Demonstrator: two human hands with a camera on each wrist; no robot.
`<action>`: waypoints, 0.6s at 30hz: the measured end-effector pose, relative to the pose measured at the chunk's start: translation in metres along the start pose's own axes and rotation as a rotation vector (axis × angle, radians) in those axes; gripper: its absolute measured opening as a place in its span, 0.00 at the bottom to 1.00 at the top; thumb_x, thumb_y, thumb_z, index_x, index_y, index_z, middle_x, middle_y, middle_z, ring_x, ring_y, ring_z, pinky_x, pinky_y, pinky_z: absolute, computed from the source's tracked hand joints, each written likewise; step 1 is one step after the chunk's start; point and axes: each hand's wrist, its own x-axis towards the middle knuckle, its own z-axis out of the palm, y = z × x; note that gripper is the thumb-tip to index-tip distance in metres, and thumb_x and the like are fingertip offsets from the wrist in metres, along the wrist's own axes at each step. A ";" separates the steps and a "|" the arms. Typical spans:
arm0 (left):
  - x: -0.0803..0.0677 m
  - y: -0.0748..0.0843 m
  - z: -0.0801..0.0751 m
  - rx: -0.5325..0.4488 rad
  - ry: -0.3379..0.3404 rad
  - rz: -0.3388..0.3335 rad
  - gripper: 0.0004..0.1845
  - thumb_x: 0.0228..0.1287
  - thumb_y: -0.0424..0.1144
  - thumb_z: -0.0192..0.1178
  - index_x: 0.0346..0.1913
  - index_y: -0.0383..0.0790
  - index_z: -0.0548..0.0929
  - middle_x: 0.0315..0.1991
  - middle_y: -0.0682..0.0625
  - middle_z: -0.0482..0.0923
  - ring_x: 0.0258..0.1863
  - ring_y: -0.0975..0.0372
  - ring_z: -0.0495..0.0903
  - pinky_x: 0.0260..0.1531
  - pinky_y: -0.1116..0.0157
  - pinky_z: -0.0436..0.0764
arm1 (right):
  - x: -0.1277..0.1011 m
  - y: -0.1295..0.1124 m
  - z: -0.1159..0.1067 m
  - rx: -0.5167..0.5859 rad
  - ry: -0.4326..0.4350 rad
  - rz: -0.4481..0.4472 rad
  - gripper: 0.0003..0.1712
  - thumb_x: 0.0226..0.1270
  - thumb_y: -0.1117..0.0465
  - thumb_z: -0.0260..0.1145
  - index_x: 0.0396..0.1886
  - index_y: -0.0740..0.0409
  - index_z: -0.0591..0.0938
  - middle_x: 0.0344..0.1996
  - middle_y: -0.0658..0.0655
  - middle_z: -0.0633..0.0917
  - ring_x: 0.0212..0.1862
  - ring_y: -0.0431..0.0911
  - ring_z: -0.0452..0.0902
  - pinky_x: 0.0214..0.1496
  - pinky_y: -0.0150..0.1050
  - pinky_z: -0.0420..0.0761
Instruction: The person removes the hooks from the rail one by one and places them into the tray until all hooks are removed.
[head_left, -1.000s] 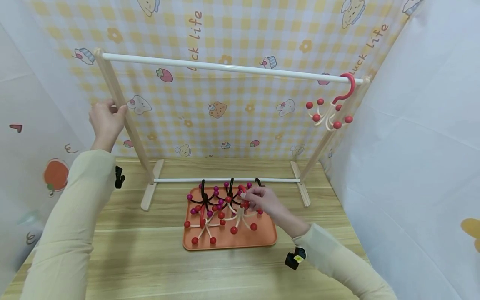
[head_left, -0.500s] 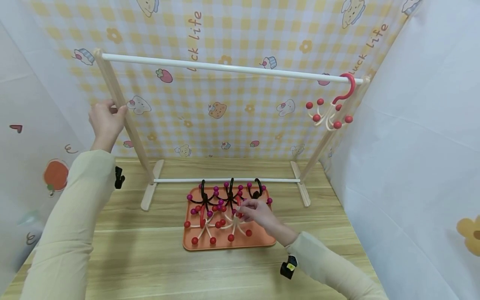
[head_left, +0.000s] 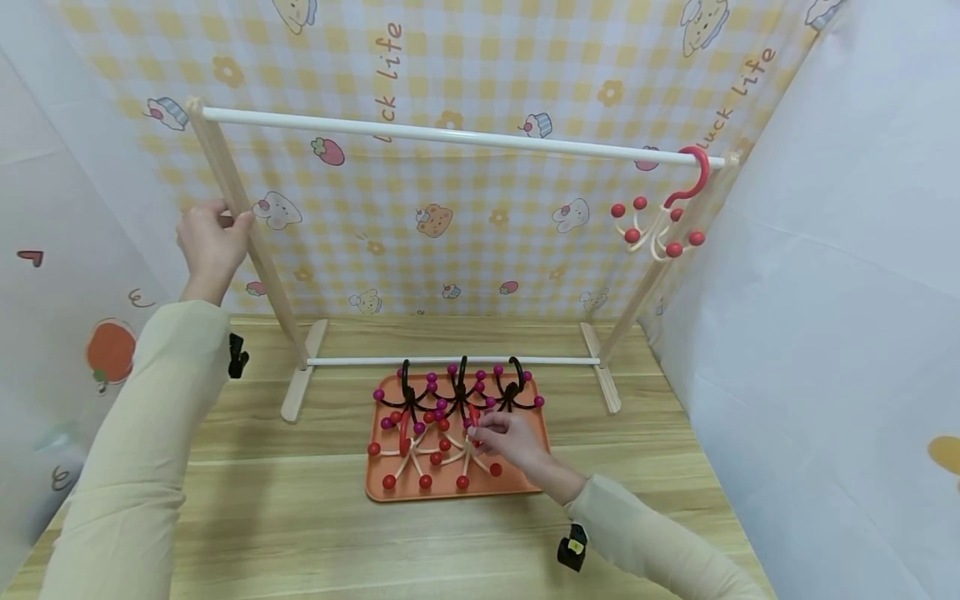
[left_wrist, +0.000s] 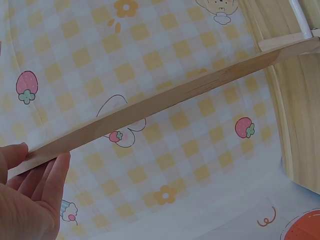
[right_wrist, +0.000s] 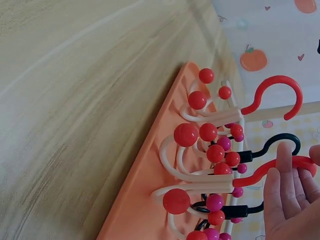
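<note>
Red hook (right_wrist: pixel 280 167) of one hanger lies on the orange tray (head_left: pixel 450 492), pinched by the curled fingers of the right hand (head_left: pixel 510 442). Left hand (head_left: pixel 210 242) grips the wooden rack post (head_left: pixel 240 208) with its fingers wrapped round.

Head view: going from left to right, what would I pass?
Left hand on the rack's post → orange tray → right hand on a red hook → hook hanging from the rail.
</note>
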 end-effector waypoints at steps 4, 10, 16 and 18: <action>0.000 0.001 0.000 0.004 -0.004 -0.001 0.23 0.64 0.45 0.46 0.52 0.30 0.73 0.48 0.34 0.72 0.52 0.46 0.68 0.56 0.56 0.58 | -0.007 -0.010 0.004 -0.036 -0.001 -0.008 0.13 0.60 0.64 0.60 0.37 0.72 0.76 0.26 0.55 0.82 0.30 0.51 0.79 0.36 0.44 0.77; -0.001 0.001 -0.001 0.004 -0.007 -0.001 0.22 0.64 0.44 0.46 0.53 0.30 0.73 0.48 0.34 0.72 0.52 0.47 0.69 0.55 0.57 0.60 | 0.002 0.003 -0.001 -0.088 -0.005 0.005 0.14 0.58 0.58 0.62 0.37 0.66 0.78 0.28 0.58 0.82 0.33 0.58 0.78 0.34 0.47 0.77; 0.000 0.002 0.000 0.011 -0.013 -0.019 0.23 0.64 0.45 0.46 0.54 0.32 0.73 0.49 0.35 0.72 0.49 0.47 0.71 0.51 0.57 0.65 | 0.006 -0.007 -0.016 -0.167 0.021 -0.058 0.15 0.59 0.56 0.61 0.38 0.65 0.79 0.28 0.55 0.81 0.28 0.54 0.79 0.28 0.42 0.77; 0.001 0.003 0.000 0.008 -0.014 -0.021 0.22 0.64 0.45 0.46 0.55 0.32 0.72 0.49 0.35 0.72 0.50 0.47 0.71 0.51 0.56 0.66 | 0.008 -0.013 -0.023 -0.195 0.043 -0.071 0.14 0.60 0.57 0.61 0.39 0.64 0.79 0.28 0.55 0.81 0.26 0.50 0.79 0.26 0.38 0.77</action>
